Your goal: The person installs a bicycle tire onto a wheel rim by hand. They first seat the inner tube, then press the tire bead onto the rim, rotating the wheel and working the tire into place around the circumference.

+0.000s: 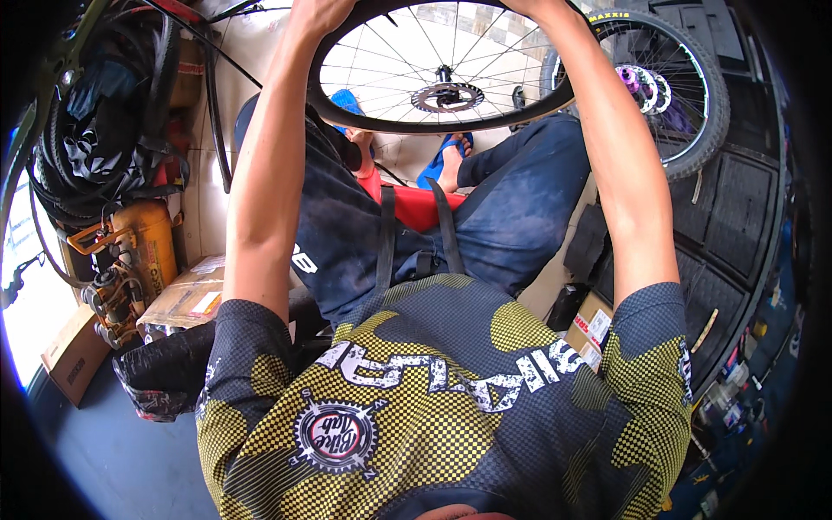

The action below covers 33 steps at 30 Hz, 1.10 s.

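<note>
Both my arms stretch forward to a bicycle wheel (425, 127) with a black rim, thin spokes and a disc rotor (446, 97) at its hub. The wheel is tilted over my feet, between my knees. My left hand (325, 10) is at the far left of its rim, and my right hand (527, 5) is at the far right. The top edge of the picture cuts off the fingers of both hands, but they appear to hold the wheel by its rim.
Another wheel with a knobbly tyre (693, 147) leans at the right by black panels (719, 208). At left are hanging tyres (65, 165), a yellow machine (143, 243) and cardboard boxes (186, 295). Blue slippers (431, 172) are on my feet. Small items lie at far right.
</note>
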{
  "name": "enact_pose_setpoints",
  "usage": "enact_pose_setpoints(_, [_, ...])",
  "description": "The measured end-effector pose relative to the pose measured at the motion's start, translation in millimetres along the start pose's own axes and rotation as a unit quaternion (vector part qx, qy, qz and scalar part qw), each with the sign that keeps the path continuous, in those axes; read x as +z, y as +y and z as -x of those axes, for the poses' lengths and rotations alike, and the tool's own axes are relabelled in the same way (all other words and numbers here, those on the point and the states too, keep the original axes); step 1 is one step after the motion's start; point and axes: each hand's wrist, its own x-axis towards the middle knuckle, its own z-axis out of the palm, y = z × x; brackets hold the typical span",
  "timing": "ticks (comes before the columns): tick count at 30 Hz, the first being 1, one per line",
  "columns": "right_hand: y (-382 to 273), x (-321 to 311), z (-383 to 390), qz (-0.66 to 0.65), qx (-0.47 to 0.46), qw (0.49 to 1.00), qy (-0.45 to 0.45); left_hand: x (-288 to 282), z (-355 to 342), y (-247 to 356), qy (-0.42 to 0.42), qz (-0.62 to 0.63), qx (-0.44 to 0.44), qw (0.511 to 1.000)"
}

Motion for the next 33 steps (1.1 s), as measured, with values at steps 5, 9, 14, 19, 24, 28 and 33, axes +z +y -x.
enact_pose_setpoints(5, [24,-10,-1,-0.225,0.100,0.969,-0.028,-10,16,6,-0.017,-0.044,-0.065,0.997])
enact_pose_setpoints(9, [46,-16,10,-0.126,0.106,0.986,-0.022,-13,13,-14,0.001,-0.055,-0.062,0.997])
enact_pose_setpoints(14, [25,-36,24,-0.109,0.086,0.987,-0.079,-11,12,-23,0.016,-0.116,-0.083,0.990])
enact_pose_setpoints(19, [8,-44,32,-0.070,0.078,0.991,-0.087,-15,14,-2,-0.051,-0.102,-0.098,0.989])
enact_pose_setpoints(24, [5,-42,37,-0.082,0.065,0.991,-0.085,-16,20,-22,-0.020,-0.117,-0.001,0.993])
enact_pose_setpoints(28, [-2,-49,43,-0.052,0.076,0.991,-0.100,-20,19,-42,-0.035,-0.117,0.025,0.992])
enact_pose_setpoints(33, [-5,-49,48,-0.084,0.062,0.990,-0.094,-11,23,-22,-0.030,-0.152,0.081,0.985])
